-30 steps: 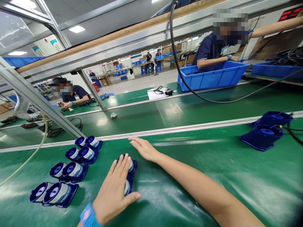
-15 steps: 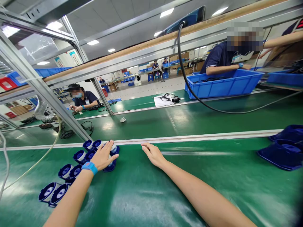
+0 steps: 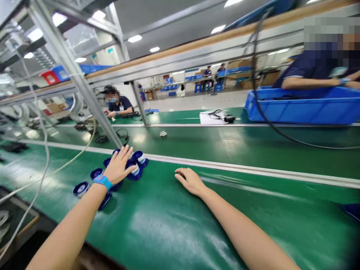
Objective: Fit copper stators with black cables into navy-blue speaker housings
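My left hand (image 3: pixel 117 168), with a blue wristband, lies flat with fingers spread on a cluster of dark blue holders with white spools (image 3: pixel 137 165) on the green conveyor belt (image 3: pixel 174 225). Several more of these blue spool holders (image 3: pixel 82 187) lie in a row beside and under my forearm. My right hand (image 3: pixel 190 180) rests palm down on the belt to the right, fingers loosely stretched, holding nothing.
A slanted metal frame post (image 3: pixel 84 90) rises just behind the spools. White hoses (image 3: pixel 45 157) hang at the left. A blue bin (image 3: pixel 303 108), cables (image 3: pixel 222 116) and a paper sheet lie on the far belt. Other workers sit across and at the right.
My left hand has pushed the pair of blue spools further left up against the others. The view has swung left, and the blue parts at the right have slid out of view.
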Demonstrator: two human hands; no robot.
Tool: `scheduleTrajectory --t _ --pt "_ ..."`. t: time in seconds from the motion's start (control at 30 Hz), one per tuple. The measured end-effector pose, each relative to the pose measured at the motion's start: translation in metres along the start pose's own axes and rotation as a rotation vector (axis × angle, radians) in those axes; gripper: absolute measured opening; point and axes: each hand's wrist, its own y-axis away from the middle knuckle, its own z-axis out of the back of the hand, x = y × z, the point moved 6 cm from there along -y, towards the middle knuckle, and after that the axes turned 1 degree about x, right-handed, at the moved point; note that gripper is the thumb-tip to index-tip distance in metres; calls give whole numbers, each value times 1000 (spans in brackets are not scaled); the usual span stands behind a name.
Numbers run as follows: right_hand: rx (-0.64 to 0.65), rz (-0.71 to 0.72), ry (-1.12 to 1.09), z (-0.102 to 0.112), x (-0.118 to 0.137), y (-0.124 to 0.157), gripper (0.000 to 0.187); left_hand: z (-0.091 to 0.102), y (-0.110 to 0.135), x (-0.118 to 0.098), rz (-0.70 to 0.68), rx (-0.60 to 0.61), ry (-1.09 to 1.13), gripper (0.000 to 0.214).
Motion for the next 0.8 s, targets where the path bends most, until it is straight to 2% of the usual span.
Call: scheduleTrajectory --t 0.03,0.1,0.17,0.23,0.27,0.33,0.4,0.43,0.5,0.57,0.67,0.8 --pt "33 14 28 -2 1 2 35 15 26 6 56 -52 8 84" --pt "91 31 64 -9 5 6 39 39 94 23 222 -149 1 81" --pt "149 53 81 -21 15 9 44 52 183 39 458 -233 -41 73" --pt "228 156 94 -41 41 17 46 51 284 44 724 -274 -104 62" --pt "273 235 90 -52 60 25 47 44 336 41 854 -261 -129 56" --pt "367 412 63 -75 103 49 48 18 431 26 1081 -164 -152 45" --pt "462 571 29 -95 143 78 51 -21 509 4 1246 20 -111 34" --pt "503 634 25 -104 158 91 53 -43 539 -8 1304 116 -74 30" --pt "561 708 38 -118 175 109 52 -86 581 -27 1392 275 -9 26" --pt "575 717 65 -124 178 116 48 -125 601 -34 1450 385 37 29" --pt "552 717 110 -124 175 115 44 -173 601 -23 1450 467 110 34" --pt "542 722 149 -122 177 112 42 -220 583 -5 1400 504 203 36"
